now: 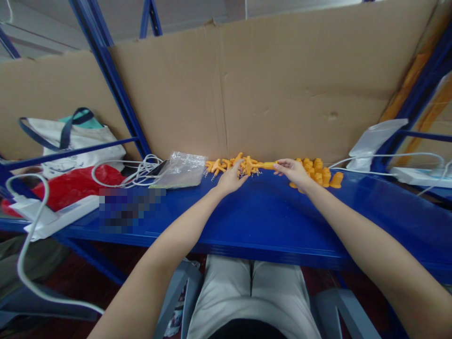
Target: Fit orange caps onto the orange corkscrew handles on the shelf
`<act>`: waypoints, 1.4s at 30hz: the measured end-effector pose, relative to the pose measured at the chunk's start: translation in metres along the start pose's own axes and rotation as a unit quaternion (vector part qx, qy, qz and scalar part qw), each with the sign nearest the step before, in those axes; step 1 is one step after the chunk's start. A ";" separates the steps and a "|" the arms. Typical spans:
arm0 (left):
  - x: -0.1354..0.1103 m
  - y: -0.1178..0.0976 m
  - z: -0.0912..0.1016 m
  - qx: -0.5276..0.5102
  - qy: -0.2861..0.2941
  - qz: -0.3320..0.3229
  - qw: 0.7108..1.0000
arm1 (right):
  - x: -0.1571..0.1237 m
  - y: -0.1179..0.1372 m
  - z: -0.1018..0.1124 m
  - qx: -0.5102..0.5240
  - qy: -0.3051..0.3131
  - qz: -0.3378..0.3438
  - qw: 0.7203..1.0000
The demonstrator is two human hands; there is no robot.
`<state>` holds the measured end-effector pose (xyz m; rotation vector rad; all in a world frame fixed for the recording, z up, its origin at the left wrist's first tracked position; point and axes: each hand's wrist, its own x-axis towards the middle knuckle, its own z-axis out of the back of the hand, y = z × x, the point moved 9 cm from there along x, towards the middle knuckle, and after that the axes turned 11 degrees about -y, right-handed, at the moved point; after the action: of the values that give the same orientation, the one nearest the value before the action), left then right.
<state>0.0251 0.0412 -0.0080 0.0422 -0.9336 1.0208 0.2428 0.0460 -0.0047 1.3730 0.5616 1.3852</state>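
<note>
My left hand (231,180) rests at the back of the blue table, beside several orange plastic figures (249,165) with small metal chains. Its thumb stands apart from its fingers, whose tips touch or nearly touch the figures. Long thin orange pieces (265,165) lie between my two hands. At their right end is my right hand (294,172), fingers stretched out and slightly apart; whether the fingertips touch these pieces I cannot tell. Behind and to the right of that wrist stands a cluster of short orange pieces (325,176), partly hidden by the hand.
Cardboard (275,84) walls off the back of the blue table (261,221). Left of the figures lie a clear plastic bag (185,170), coiled white cables (143,174), a red bag (84,181) and a power strip (70,214). Another white strip (420,177) sits at the right.
</note>
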 end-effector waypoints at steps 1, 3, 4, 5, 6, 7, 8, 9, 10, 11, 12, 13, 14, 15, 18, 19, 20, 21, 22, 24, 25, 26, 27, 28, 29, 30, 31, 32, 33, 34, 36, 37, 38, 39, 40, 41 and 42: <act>0.000 0.001 0.001 0.004 -0.008 -0.001 1.000 | 0.003 0.001 0.006 -0.020 -0.024 0.020 0.999; 0.001 0.001 0.004 0.012 -0.019 -0.008 1.000 | 0.007 0.007 0.018 -0.092 -0.071 0.079 0.990; 0.002 0.001 0.004 0.016 -0.020 -0.016 1.000 | 0.007 0.013 0.022 -0.144 -0.089 0.119 0.978; 0.002 0.001 0.003 0.021 -0.016 -0.025 0.999 | 0.005 0.019 0.024 -0.203 -0.099 0.164 0.960; 0.003 0.000 0.001 0.027 -0.009 -0.036 0.999 | 0.002 0.024 0.024 -0.265 -0.102 0.208 0.936; 0.003 0.000 -0.002 0.034 0.004 -0.046 0.998 | -0.002 0.029 0.021 -0.323 -0.097 0.248 0.908; 0.002 0.001 -0.005 0.042 0.020 -0.056 0.997 | -0.006 0.032 0.017 -0.375 -0.087 0.280 0.879; 0.002 0.001 -0.010 0.049 0.038 -0.063 0.996 | -0.009 0.033 0.012 -0.420 -0.074 0.301 0.853; 0.001 0.003 -0.014 0.057 0.058 -0.067 0.994 | -0.012 0.032 0.008 -0.459 -0.062 0.313 0.830; -0.001 0.005 -0.019 0.063 0.077 -0.068 0.993 | -0.015 0.031 0.003 -0.491 -0.051 0.318 0.809; -0.002 0.007 -0.023 0.068 0.096 -0.067 0.991 | -0.016 0.029 -0.001 -0.518 -0.041 0.319 0.792; -0.004 0.009 -0.027 0.071 0.112 -0.064 0.989 | -0.018 0.027 -0.006 -0.540 -0.030 0.321 0.778; -0.005 0.011 -0.030 0.072 0.124 -0.060 0.988 | -0.019 0.024 -0.011 -0.557 -0.015 0.323 0.765; -0.006 0.012 -0.032 0.070 0.131 -0.056 0.987 | -0.020 0.021 -0.016 -0.569 0.002 0.326 0.755; -0.006 0.014 -0.032 0.056 0.129 -0.054 0.989 | -0.023 0.008 -0.029 -0.596 0.060 0.320 0.734; -0.006 0.014 -0.032 0.052 0.126 -0.055 0.989 | -0.023 0.005 -0.030 -0.604 0.072 0.313 0.730; -0.006 0.014 -0.032 0.050 0.124 -0.057 0.989 | -0.023 0.003 -0.030 -0.611 0.077 0.305 0.727; -0.006 0.014 -0.032 0.050 0.125 -0.058 0.989 | -0.023 0.001 -0.030 -0.616 0.077 0.297 0.725; -0.006 0.014 -0.033 0.052 0.127 -0.060 0.989 | -0.022 0.001 -0.028 -0.620 0.072 0.291 0.725; -0.006 0.014 -0.034 0.057 0.132 -0.059 0.988 | -0.022 0.004 -0.025 -0.621 0.054 0.286 0.728; -0.006 0.014 -0.034 0.057 0.133 -0.059 0.988 | -0.021 0.006 -0.023 -0.618 0.045 0.285 0.731; -0.006 0.015 -0.035 0.057 0.133 -0.060 0.988 | -0.021 0.007 -0.023 -0.614 0.041 0.282 0.736; -0.005 0.015 -0.035 0.056 0.130 -0.062 0.988 | -0.021 0.006 -0.023 -0.611 0.043 0.277 0.740; -0.005 0.015 -0.035 0.055 0.127 -0.065 0.988 | -0.021 0.005 -0.024 -0.608 0.052 0.272 0.744; -0.004 0.016 -0.035 0.056 0.123 -0.068 0.989 | -0.022 0.002 -0.026 -0.606 0.066 0.267 0.746; -0.004 0.017 -0.035 0.059 0.119 -0.070 0.989 | -0.022 -0.001 -0.028 -0.605 0.081 0.263 0.747; -0.004 0.018 -0.035 0.063 0.118 -0.072 0.988 | -0.023 -0.004 -0.029 -0.604 0.094 0.260 0.747; -0.003 0.019 -0.036 0.067 0.118 -0.073 0.988 | -0.023 -0.007 -0.030 -0.604 0.100 0.259 0.748; -0.003 0.020 -0.037 0.070 0.119 -0.075 0.988 | -0.023 -0.008 -0.030 -0.603 0.100 0.257 0.748; -0.003 0.021 -0.038 0.071 0.122 -0.078 0.987 | -0.022 -0.009 -0.029 -0.603 0.096 0.255 0.749; -0.004 0.021 -0.039 0.071 0.127 -0.082 0.986 | -0.022 -0.011 -0.027 -0.602 0.090 0.251 0.753; -0.004 0.021 -0.040 0.072 0.130 -0.083 0.985 | -0.022 -0.011 -0.027 -0.600 0.090 0.249 0.755; -0.005 0.021 -0.041 0.074 0.132 -0.084 0.985 | -0.022 -0.011 -0.026 -0.598 0.093 0.247 0.757; -0.005 0.020 -0.041 0.076 0.134 -0.083 0.985 | -0.023 -0.011 -0.026 -0.596 0.097 0.244 0.758; -0.006 0.020 -0.041 0.079 0.136 -0.081 0.984 | -0.023 -0.011 -0.025 -0.595 0.100 0.240 0.760; -0.006 0.020 -0.041 0.084 0.138 -0.079 0.984 | -0.023 -0.010 -0.025 -0.595 0.101 0.236 0.762; -0.006 0.019 -0.041 0.089 0.140 -0.075 0.983 | -0.023 -0.009 -0.024 -0.594 0.101 0.232 0.764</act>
<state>0.0358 0.0652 -0.0453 0.1148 -0.5723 0.9390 0.2187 0.0364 -0.0280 0.2832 -0.5703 1.7800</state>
